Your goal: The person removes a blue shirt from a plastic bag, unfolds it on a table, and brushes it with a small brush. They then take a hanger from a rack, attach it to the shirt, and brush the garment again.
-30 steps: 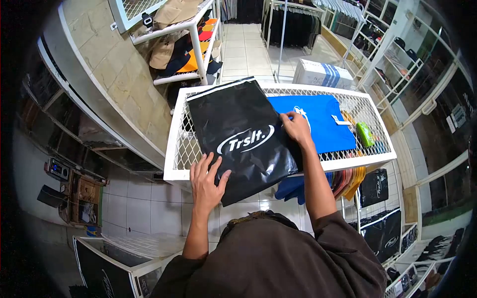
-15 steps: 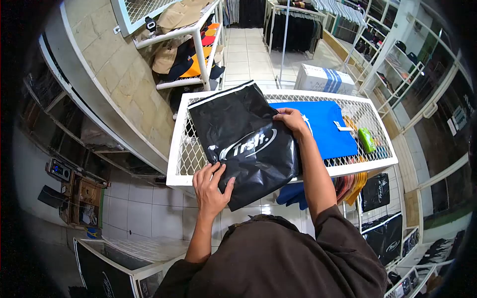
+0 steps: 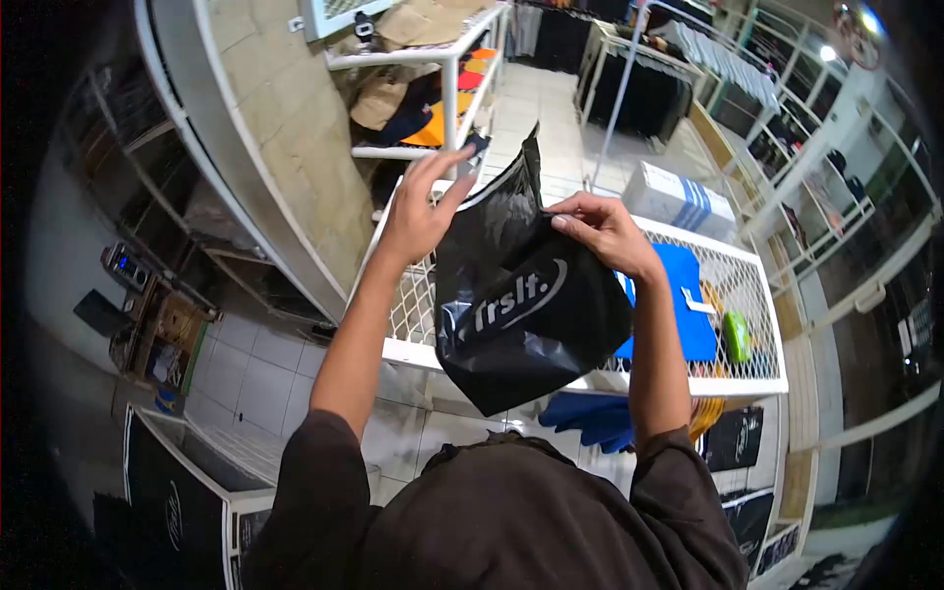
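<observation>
A black plastic mailer bag (image 3: 521, 320) with a white "Trslt." logo is raised above the white mesh-top table, its mouth gaping with a light strip along the rim. My right hand (image 3: 607, 234) pinches the bag's upper right edge between thumb and fingers. Beside the upper left rim is my left hand (image 3: 421, 211), fingers stretched out and thumb apart; whether it touches the rim is hard to tell. A folded blue shirt (image 3: 678, 305) with a white tag lies right of the bag, partly hidden by my right forearm.
On the mesh table (image 3: 765, 324) lies a green packet (image 3: 736, 336). A white box with blue stripes (image 3: 678, 202) stands beyond it. Caps fill the white shelf rack (image 3: 452, 103) at the upper left. Blue cloth (image 3: 590, 418) hangs below the table's front edge.
My left hand has left the bag's lower left side and moved up to its rim. The bag has been lifted and its mouth has spread. My right hand still grips its edge.
</observation>
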Action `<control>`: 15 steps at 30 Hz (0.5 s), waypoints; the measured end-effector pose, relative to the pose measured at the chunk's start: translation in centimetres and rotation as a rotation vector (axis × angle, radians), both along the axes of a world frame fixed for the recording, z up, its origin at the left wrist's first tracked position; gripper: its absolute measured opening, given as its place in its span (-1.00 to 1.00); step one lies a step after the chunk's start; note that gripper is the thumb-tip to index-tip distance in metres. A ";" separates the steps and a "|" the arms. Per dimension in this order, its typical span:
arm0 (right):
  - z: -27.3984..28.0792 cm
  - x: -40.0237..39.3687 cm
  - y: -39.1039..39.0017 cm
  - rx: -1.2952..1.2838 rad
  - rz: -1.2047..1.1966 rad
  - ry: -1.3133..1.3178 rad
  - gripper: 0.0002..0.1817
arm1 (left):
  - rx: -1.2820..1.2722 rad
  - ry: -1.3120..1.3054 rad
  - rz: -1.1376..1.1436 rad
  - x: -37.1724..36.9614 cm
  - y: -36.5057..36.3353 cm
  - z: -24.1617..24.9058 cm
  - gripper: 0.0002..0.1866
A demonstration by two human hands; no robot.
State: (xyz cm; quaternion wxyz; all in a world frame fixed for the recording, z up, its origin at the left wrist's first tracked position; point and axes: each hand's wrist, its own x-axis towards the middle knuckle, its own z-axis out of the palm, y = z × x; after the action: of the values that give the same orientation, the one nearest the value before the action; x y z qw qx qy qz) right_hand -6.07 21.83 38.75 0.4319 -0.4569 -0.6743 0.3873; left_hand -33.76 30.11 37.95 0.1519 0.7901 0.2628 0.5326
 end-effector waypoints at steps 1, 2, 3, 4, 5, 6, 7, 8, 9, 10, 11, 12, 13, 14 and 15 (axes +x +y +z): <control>1.1 0.0 0.0 -0.007 0.091 -0.026 -0.78 | -0.064 -0.025 -0.041 0.2 1.3 1.1 -0.55; 2.2 0.0 0.1 0.002 0.109 -0.026 -0.78 | -0.130 -0.050 -0.086 0.4 2.7 1.9 -0.50; 3.0 0.0 0.0 -0.001 0.204 -0.033 -0.79 | -0.287 -0.106 -0.160 0.4 5.4 1.3 -0.41; 3.4 0.1 -0.1 -0.006 0.295 -0.040 -0.79 | -0.411 -0.162 -0.230 0.3 6.5 1.6 -0.34; 3.1 0.3 0.3 0.029 0.346 -0.014 -0.79 | -0.444 -0.263 -0.298 0.5 7.1 0.9 -0.34; 2.8 0.7 0.6 0.032 0.351 -0.015 -0.79 | -0.473 -0.364 -0.369 0.7 7.3 0.7 -0.33; 2.4 1.0 0.9 0.019 0.341 0.008 -0.79 | -0.517 -0.273 -0.383 0.2 7.4 0.5 -0.34; 2.2 1.5 1.0 0.005 0.330 0.031 -0.78 | -0.560 -0.180 -0.396 -0.5 7.3 0.2 -0.35; 2.0 1.8 1.1 0.008 0.330 0.033 -0.78 | -0.554 -0.175 -0.430 -0.8 7.2 -0.2 -0.39; 1.8 2.1 1.1 -0.034 0.232 0.033 -0.78 | -0.554 -0.171 -0.432 -1.3 7.2 -0.9 -0.39; 1.6 2.4 1.0 -0.076 0.132 0.035 -0.78 | -0.589 -0.175 -0.465 -2.0 7.2 -1.6 -0.43; 1.2 2.9 1.1 -0.079 0.127 0.039 -0.78 | -0.628 -0.180 -0.499 -2.3 6.9 -2.1 -0.47; 0.8 3.5 1.3 -0.054 0.062 -0.005 -0.77 | -0.676 -0.267 -0.551 -2.4 6.8 -2.4 -0.56; 0.5 3.9 1.3 -0.029 -0.002 -0.051 -0.77 | -0.693 -0.288 -0.494 -2.6 6.8 -2.7 -0.65; 0.2 4.1 1.3 -0.015 -0.019 -0.036 -0.76 | -0.663 -0.279 -0.465 -3.0 7.1 -2.7 -0.71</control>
State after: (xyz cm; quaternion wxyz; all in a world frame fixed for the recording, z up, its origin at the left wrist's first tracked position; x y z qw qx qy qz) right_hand -2.01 23.12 38.96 0.4200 -0.4735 -0.6746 0.3799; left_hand -36.72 37.19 35.22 0.5478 0.6570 0.2116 0.4728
